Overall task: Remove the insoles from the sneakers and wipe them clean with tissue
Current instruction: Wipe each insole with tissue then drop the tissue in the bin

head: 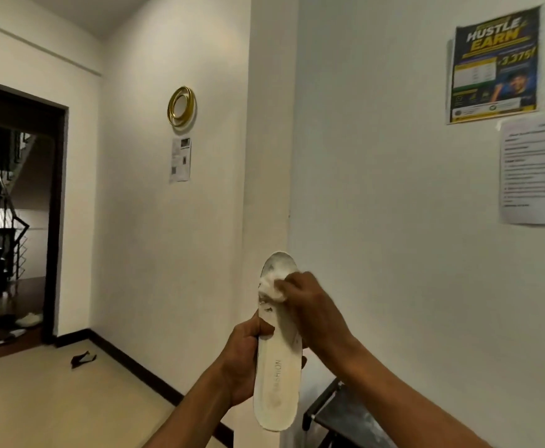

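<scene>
**Clerk:** Against the white wall corner, at chest height, item one: insole (277, 360), white, held upright, toe end up, heel end down, printed lettering along the lower half. No sneakers in view.

**Checker:** Holder?

**Clerk:** Left hand (245, 360), closed around the insole's middle from the left edge, thumb across the face. Right hand (303, 302), closed on item two: tissue (272, 286), white, wadded, pressed against the forefoot area of the insole.

**Checker:** Condition of item one?

**Clerk:** Dark smudges on the face just below the tissue; the toe tip looks greyish. The heel half appears cleaner, with faint yellowing.

**Checker:** Step in hand?

**Clerk:** Judged as wiping, upper part. To do it well: the left hand should brace behind the spot being rubbed, since a thin insole gripped at mid-length will likely flex away under pressure near the toe. Strokes are best run one way, toe toward heel, so dirt is carried off and not spread. The wad should be turned to a fresh face once it greys.

**Checker:** Risks?

**Clerk:** Dry tissue may shred on the textured face and leave lint. Smudges under the left thumb go unwiped unless the grip shifts.

**Checker:** Other entries?

**Clerk:** Dark metal rack (339, 412), lower right, beside the insole's heel. Posters (494, 66) on the right wall. Nothing else bears on the step.
</scene>
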Demonstrator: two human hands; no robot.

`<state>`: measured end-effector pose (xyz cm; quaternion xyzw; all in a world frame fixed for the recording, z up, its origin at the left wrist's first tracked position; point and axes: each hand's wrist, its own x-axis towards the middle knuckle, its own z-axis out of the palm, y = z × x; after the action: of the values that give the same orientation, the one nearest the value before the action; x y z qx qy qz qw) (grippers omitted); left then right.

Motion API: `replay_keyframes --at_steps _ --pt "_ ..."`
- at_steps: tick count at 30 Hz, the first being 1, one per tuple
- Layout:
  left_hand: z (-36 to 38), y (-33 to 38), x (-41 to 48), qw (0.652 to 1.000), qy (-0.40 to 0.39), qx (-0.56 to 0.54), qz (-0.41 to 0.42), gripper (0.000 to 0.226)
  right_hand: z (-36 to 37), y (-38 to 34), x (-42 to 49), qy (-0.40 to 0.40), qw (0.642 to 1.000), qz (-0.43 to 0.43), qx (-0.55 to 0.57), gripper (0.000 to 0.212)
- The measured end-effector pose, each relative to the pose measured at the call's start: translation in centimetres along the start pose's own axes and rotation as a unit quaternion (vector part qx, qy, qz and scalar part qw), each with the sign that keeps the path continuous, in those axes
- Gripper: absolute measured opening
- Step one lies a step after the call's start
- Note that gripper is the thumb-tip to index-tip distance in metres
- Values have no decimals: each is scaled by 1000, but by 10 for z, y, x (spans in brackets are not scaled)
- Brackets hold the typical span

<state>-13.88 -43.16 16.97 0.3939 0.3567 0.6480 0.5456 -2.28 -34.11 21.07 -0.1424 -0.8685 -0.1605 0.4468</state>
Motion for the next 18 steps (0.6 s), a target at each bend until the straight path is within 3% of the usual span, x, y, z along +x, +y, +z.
replay_keyframes --at_steps 1,4,8,12,16,18 --pt "4 2 0 1000 -7 1 2 55 -4 1 3 14 1000 16 1 46" --pt "15 5 0 1000 -15 0 5 48 -7 -5 6 -3 996 -81 -45 36" --pt "26 9 -3 999 -35 -16 8 52 -18 3 7 46 999 -1 -10 41" --pt "30 9 -3 998 -24 -37 47 59 -22 -5 4 8 993 -104 -47 36" --pt "40 20 -6 998 -35 -33 48 60 -37 6 19 68 998 8 -19 46" --pt "42 25 -5 998 -20 -20 60 60 -39 -2 22 40 996 -62 -58 43"
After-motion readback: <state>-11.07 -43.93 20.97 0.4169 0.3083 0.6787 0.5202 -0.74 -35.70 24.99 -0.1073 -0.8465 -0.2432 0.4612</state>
